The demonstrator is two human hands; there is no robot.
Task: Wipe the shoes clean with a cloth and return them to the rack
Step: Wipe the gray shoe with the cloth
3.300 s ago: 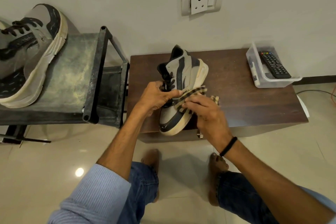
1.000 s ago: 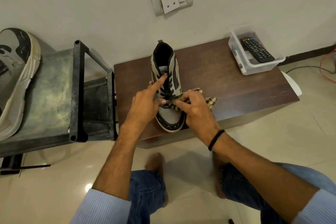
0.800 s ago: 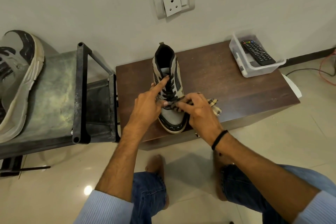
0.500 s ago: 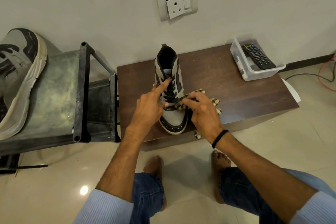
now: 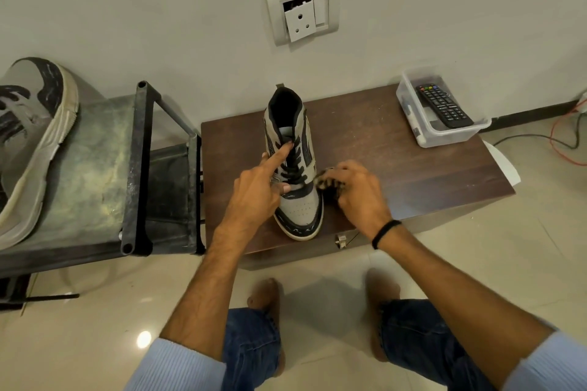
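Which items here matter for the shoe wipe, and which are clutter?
Job: shoe on table, cloth in right hand, left hand steadying shoe, second shoe on rack.
Clutter: remote in clear box, wall socket, cables.

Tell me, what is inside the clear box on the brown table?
A black remote lies slanted inside the clear box. Anything under the remote is covered and cannot be seen.

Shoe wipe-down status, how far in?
Done: one grey-and-black sneaker lies on the dark metal rack; wiped or not, unclear. In hand: the second grey-and-black sneaker stands on the brown wooden table, left hand steadying it, right hand pressing a checked cloth to its side. Left: finish wiping, rack it.
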